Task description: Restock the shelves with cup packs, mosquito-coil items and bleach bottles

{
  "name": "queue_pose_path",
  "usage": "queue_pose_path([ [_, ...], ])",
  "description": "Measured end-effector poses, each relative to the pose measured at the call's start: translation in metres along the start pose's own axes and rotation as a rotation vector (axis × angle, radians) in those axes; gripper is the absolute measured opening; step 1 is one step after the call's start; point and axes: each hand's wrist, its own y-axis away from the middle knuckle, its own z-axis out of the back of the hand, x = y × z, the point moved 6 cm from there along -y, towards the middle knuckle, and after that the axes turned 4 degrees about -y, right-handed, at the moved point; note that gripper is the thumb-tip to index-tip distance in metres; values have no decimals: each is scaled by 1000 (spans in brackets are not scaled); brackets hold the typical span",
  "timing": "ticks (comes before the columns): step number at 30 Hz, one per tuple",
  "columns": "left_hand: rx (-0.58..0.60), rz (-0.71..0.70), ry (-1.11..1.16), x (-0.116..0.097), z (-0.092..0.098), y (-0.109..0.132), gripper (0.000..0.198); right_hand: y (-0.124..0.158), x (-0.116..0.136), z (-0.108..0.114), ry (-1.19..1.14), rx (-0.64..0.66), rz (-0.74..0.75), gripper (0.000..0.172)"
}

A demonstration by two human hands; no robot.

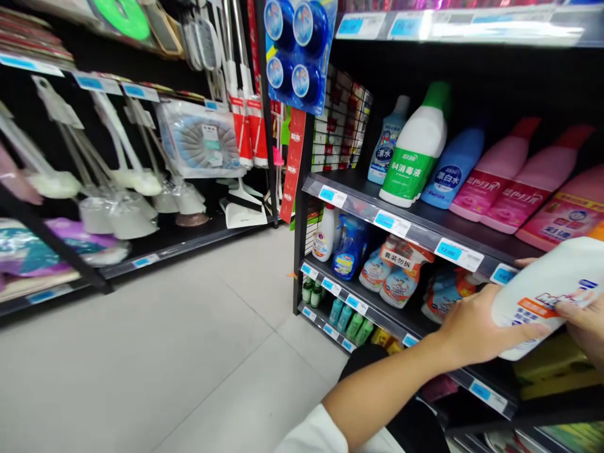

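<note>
A white bottle (552, 283) with an orange-and-blue printed label is tilted at the right edge of the head view, in front of the shelves. Around its lower part is my left hand (481, 327), its thumb lying across the label. My right hand (585, 324) comes in from the right edge and grips the same bottle, with its thumb on the label; part of this hand is cut off by the frame. The bottle's orange top is only partly visible. Just behind it are the pink bottles (507, 182) on the upper shelf.
A white bottle with a green cap (415, 151) and blue bottles (453, 167) stand on the right shelf (358, 201). Spray bottles (349, 251) sit one level lower. Across the tiled floor (198, 340), toilet brushes (117, 214) and a dustpan (243, 207) line the left rack.
</note>
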Motion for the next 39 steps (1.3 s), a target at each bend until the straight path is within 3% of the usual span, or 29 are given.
queue_pose_path([
  [4,-1,-58,-84,-4,-7,1,67,4,9,-4,-252,43,-74,77],
  [8,-34,-49,-65,1,-14,7,67,6,17,-3,-260,10,-26,84],
  [14,-50,12,-31,7,-24,14,67,10,17,-5,-301,116,7,84],
  [21,-1,39,-60,6,-28,10,74,10,12,0,-315,129,-17,75],
  [25,63,-4,-124,4,-21,12,69,10,13,0,-260,106,57,77],
  [27,48,-114,-163,-2,-7,12,56,9,11,-1,-243,94,81,78],
  [29,-74,-274,-238,-11,22,9,38,8,7,-4,-231,87,77,82],
  [33,-493,-539,-613,-32,112,3,24,14,10,-9,-237,33,14,83],
  [35,-602,-599,-846,-39,153,-7,26,21,22,-12,-299,3,-32,76],
  [38,-567,-542,-1107,-32,194,-41,31,24,37,-21,-339,23,-147,47],
  [39,-551,-531,-1141,-27,202,-52,32,22,40,-21,-360,12,-182,44],
])
